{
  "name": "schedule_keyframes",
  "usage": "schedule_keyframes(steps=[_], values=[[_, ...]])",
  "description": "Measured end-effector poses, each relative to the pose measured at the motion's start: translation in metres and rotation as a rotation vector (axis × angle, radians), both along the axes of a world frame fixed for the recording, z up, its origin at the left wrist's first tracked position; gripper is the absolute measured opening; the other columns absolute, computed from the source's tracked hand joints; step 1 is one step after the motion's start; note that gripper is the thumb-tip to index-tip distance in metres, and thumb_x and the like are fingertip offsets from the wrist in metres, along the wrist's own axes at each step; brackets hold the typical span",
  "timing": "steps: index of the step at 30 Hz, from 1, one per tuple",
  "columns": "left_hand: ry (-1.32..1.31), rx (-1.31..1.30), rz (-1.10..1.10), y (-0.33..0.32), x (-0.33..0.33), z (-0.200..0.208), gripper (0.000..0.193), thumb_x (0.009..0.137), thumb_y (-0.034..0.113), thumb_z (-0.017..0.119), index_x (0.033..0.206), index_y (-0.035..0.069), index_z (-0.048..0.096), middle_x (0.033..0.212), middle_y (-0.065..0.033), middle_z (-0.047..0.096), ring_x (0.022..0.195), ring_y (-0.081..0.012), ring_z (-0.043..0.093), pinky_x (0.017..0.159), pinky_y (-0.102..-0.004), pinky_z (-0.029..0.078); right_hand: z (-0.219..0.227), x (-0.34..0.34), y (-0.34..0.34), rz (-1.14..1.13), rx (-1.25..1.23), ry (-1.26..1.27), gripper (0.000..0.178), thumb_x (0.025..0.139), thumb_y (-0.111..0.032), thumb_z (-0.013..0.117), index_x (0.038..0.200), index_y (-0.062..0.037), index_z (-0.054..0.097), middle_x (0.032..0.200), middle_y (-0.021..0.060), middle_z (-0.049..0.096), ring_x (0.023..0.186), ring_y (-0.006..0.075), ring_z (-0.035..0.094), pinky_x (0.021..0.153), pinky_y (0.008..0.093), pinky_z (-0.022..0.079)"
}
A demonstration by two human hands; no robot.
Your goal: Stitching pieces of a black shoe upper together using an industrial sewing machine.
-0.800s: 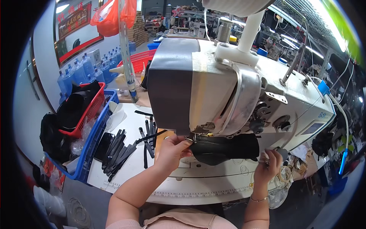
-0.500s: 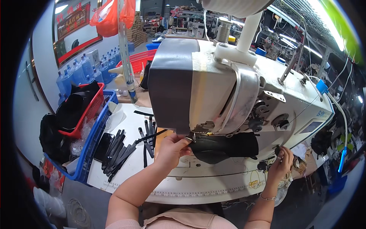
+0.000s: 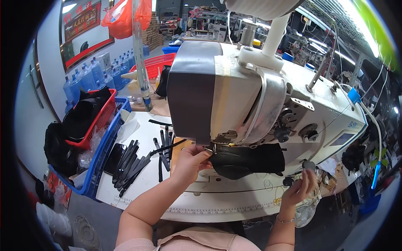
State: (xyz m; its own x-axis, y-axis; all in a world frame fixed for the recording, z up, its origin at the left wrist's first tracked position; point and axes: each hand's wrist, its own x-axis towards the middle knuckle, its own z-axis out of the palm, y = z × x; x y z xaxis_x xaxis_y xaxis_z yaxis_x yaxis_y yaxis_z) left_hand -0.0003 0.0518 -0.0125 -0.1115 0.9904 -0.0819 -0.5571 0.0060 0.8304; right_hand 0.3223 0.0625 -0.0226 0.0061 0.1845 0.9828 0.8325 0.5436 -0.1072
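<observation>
Work seems under way: a smooth, leather-like black panel with a curved lower edge [image 3: 243, 162] is set on the white counter [image 3: 251, 193] beneath the grey-and-white sewing machine [image 3: 236, 92]; what is left cannot be judged. Its left end seems pinched in the narrow grip of the left hand [image 3: 188, 164]. Whether anything is held by the loosely curled right hand [image 3: 298, 190] cannot be told. Flat, slim black strips [image 3: 130, 169] are piled at left.

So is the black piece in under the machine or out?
In: the black piece runs beneath the machine, its left end at the metal foot by the left hand. Whether it's clamped, I cannot tell.
</observation>
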Motion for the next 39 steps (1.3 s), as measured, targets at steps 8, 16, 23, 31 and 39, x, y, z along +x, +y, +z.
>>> schedule_keyframes(steps=[8,16,23,31,39], values=[[0.063,-0.017,0.047,0.037,-0.001,-0.012,0.011,0.085,0.005,0.064,0.094,0.001,0.06,0.08,-0.0059,0.063,0.065,-0.012,0.062,0.057,-0.022,0.053,-0.008,-0.013,0.059,0.314,-0.679,0.147,0.035,0.073,0.002,0.074,0.106,0.001,0.061,0.083,0.0096,0.062,0.07,0.0141,0.063,0.063,0.025,0.049],[0.261,0.078,0.109,0.044,0.006,-0.001,0.024,0.082,0.003,0.068,0.103,-0.002,0.06,0.084,-0.0046,0.064,0.071,-0.0086,0.06,0.062,-0.0208,0.049,0.003,-0.015,0.058,0.384,-0.842,0.271,0.027,0.073,0.001,0.075,0.095,0.0007,0.058,0.067,0.0033,0.062,0.06,0.0047,0.055,0.054,0.0201,0.042],[0.248,0.041,0.116,-0.025,0.012,0.011,0.03,0.082,0.004,0.068,0.11,-0.001,0.059,0.087,-0.0023,0.064,0.077,-0.0074,0.06,0.068,-0.0211,0.048,0.032,-0.013,-0.036,0.372,-0.832,0.112,0.027,0.07,-0.002,0.078,0.083,-0.0016,0.054,0.057,0.0018,0.059,0.048,0.0035,0.048,0.044,0.0205,0.036],[0.266,0.052,0.122,-0.023,0.01,0.016,0.027,0.083,0.003,0.067,0.109,-0.001,0.059,0.093,-0.0022,0.063,0.086,-0.0078,0.059,0.079,-0.0212,0.047,0.032,0.003,-0.042,0.615,-0.889,0.281,0.016,0.071,0.001,0.073,0.073,0.0002,0.057,0.055,0.0033,0.056,0.046,0.0081,0.047,0.044,0.0228,0.037],[0.192,-0.001,0.062,0.0,0.0,0.019,0.03,0.083,0.003,0.066,0.111,0.001,0.059,0.094,-0.002,0.063,0.087,-0.0085,0.058,0.081,-0.0219,0.046,0.05,-0.007,0.007,0.576,-0.769,-0.078,0.047,0.052,0.011,0.062,0.096,-0.0064,0.067,0.115,0.0118,0.058,0.082,0.0215,0.055,0.066,0.031,0.044]])
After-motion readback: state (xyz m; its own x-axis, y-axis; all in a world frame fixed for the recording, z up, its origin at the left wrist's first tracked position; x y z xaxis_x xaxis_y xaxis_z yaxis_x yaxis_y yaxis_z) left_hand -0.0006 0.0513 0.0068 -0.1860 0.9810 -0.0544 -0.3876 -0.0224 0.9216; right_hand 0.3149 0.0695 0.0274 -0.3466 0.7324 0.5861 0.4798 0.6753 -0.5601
